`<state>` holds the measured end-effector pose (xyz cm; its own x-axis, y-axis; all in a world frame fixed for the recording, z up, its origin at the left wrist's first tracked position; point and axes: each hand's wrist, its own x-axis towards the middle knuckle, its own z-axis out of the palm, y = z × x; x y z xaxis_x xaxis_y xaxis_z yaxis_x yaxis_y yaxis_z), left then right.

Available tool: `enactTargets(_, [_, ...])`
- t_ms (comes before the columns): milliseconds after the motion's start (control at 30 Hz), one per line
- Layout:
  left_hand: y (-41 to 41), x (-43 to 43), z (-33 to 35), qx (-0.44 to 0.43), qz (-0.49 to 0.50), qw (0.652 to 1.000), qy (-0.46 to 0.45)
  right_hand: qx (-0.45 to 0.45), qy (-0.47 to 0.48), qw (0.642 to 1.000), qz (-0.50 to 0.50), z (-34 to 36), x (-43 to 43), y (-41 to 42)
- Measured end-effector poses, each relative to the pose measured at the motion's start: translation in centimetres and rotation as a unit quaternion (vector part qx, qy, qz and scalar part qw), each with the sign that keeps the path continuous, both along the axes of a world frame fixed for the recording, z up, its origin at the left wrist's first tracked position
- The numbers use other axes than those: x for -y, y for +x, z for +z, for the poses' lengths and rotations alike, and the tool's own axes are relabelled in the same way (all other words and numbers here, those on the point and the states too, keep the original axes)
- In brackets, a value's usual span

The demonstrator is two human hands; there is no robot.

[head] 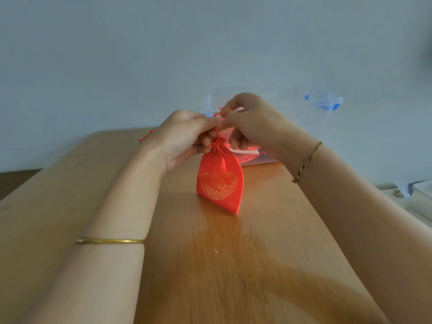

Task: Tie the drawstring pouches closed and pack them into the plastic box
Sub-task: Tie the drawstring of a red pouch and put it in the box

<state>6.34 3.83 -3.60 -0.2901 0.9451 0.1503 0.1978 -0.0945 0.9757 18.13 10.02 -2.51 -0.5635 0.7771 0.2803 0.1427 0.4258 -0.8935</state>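
A red drawstring pouch (219, 181) with a gold heart pattern hangs upright, its lower corner touching the wooden table (233, 253). Its neck is gathered shut. My left hand (184, 139) and my right hand (247, 122) meet just above the neck, each pinching the red drawstring (216, 132). Behind my hands stands a clear plastic box (327, 118) with blue latches; red and white shapes show through its wall, too blurred to name.
A bit of red cord (145, 137) lies at the table's far left edge, mostly hidden by my left hand. A pale wall rises behind the table. White objects (416, 195) sit off the table to the right.
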Motion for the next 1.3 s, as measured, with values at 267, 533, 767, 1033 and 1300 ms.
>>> enactTargets(267, [0.14, 0.12, 0.17, -0.006, -0.001, 1.0, -0.001, -0.039, -0.009, 0.999, 0.011, -0.16, -0.35, 0.03])
enactTargets(533, [0.02, 0.1, 0.09, -0.02, -0.01, 1.0, -0.004, 0.007, -0.021, 0.999, 0.027, -0.33, -0.59, -0.03])
enactTargets(767, [-0.29, 0.07, 0.13, -0.006, 0.028, 0.999, 0.018, -0.001, -0.005, 1.0, -0.001, -0.1, -0.79, 0.25])
enactTargets(1033, [-0.08, 0.04, 0.12, 0.008, 0.089, 0.996, 0.028, 0.039, 0.144, 0.988, 0.036, -0.25, -0.89, 0.18])
enactTargets(1300, [0.11, -0.02, 0.12, 0.018, 0.101, 0.994, 0.041, 0.106, 0.309, 0.945, -0.018, -0.32, -0.48, 0.06])
